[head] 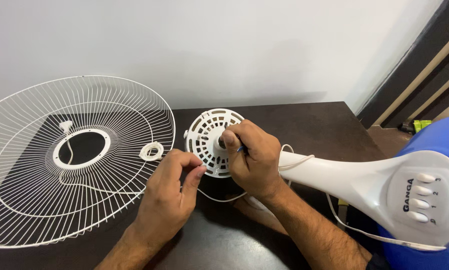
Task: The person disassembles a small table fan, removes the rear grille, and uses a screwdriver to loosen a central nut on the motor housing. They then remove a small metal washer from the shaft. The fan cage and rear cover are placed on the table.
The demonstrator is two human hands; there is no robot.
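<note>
We see the right hand closed on the hub of a white fan motor near the table's far edge, seemingly gripping a small tool. The left hand pinches its fingertips at the motor's rim; what they hold we cannot tell. A wire guard lies at the left edge.

I worked at a dark brown wooden table pushed against a plain white wall. On my right, a dark door frame stood over brown floor.
</note>
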